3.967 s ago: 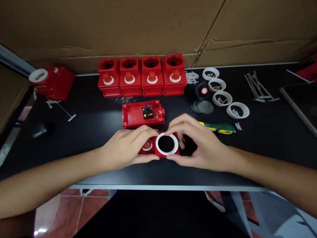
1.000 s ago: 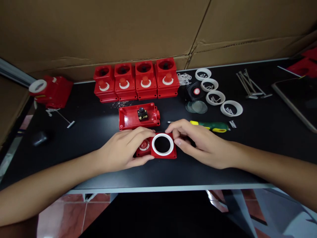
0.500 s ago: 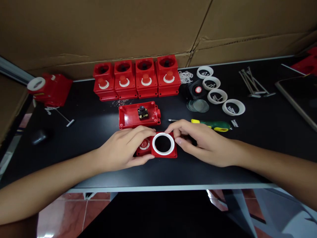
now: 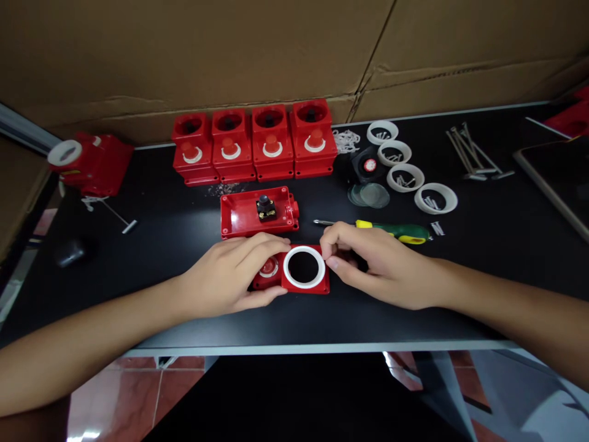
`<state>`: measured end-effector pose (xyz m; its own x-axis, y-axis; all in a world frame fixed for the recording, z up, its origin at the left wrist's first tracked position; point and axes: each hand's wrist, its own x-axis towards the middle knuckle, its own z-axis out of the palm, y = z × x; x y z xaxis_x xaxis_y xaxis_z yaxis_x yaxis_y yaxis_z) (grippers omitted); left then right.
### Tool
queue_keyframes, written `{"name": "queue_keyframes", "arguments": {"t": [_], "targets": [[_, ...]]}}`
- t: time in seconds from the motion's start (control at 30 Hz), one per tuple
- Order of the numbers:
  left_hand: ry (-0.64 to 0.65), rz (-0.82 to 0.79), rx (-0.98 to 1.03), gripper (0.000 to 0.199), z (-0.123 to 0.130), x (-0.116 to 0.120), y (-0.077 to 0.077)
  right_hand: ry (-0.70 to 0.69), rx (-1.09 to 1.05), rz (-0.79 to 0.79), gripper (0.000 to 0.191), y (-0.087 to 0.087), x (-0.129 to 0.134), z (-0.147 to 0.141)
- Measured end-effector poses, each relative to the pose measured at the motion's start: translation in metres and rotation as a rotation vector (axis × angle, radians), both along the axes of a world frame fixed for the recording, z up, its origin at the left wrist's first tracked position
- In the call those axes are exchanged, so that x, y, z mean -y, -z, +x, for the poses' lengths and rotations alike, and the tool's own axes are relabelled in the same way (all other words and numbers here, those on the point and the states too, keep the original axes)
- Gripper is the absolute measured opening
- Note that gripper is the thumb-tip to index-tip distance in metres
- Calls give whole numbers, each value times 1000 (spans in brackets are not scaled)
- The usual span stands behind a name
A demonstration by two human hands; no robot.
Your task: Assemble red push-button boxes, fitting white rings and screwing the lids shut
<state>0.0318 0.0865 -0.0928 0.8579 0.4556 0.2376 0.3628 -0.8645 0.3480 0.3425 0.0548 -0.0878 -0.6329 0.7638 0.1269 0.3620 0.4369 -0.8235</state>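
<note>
Near the table's front edge lies a red plastic cover [image 4: 326, 287] with a white ring [image 4: 287, 277] set around its round opening. My left hand [image 4: 237, 270] grips the cover's left part, fingers along the far edge and thumb along the near edge, partly hiding a round red button [image 4: 269, 267]. At the ring's right side, my right hand [image 4: 363, 261] has its thumb and forefinger pinched on the rim, the other fingers curled. Just beyond the cover sits an open red box base [image 4: 237, 215] holding a black switch block [image 4: 265, 207].
A green and yellow screwdriver [image 4: 405, 233] lies beyond my right hand. Several white rings [image 4: 453, 199] with screws inside stand farther back, beside clear discs [image 4: 375, 195]. Red boxes [image 4: 313, 159] line the cardboard wall. Metal T-shaped rods [image 4: 469, 153] lie at right.
My right forefinger has drawn back from the ring's far edge to its right side, closing toward the thumb. My left hand and the cover have stayed in place.
</note>
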Motion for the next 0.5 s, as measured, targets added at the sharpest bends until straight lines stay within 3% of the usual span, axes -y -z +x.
{"name": "queue_keyframes", "arguments": {"t": [0.17,0.3,0.5], "targets": [[-10,-16,-11,45,-1,1,1,20,-24,-18,14,3,3,0],[-7,-38,-4,47,-1,1,1,6,8,-23,40,5,4,0],[-12,-24,-9,45,1,1,1,4,-6,-8,28,1,2,0]]}}
